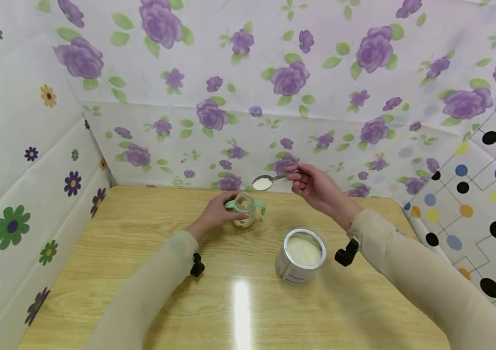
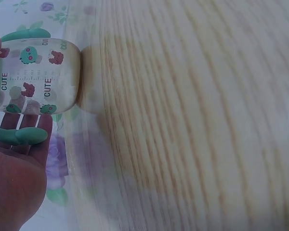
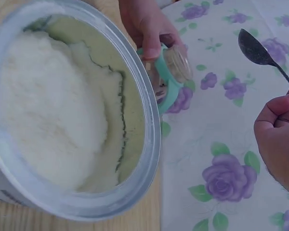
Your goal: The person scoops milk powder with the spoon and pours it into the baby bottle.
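Observation:
My left hand point(image 1: 219, 212) holds a clear baby bottle point(image 1: 244, 214) with mint-green handles upright near the table's back edge. The bottle's mouth is uncovered, and pale contents show low inside it; printed cartoon figures and "CUTE" mark its side in the left wrist view. Pinched by its handle in my right hand point(image 1: 317, 189) is a metal spoon point(image 1: 263, 183) heaped with white powder. The spoon's bowl hangs level, above and slightly right of the bottle, apart from it. An open can point(image 1: 289, 270) of cream-white powder point(image 3: 53, 110) stands nearer me, below the right hand.
The wooden table point(image 1: 151, 291) ends at a wall covered in purple-flowered cloth point(image 1: 239, 131). Side coverings carry flowers on the left and dots on the right. Black wrist mounts point(image 1: 346, 253) sit on both sleeves, the right one close to the can.

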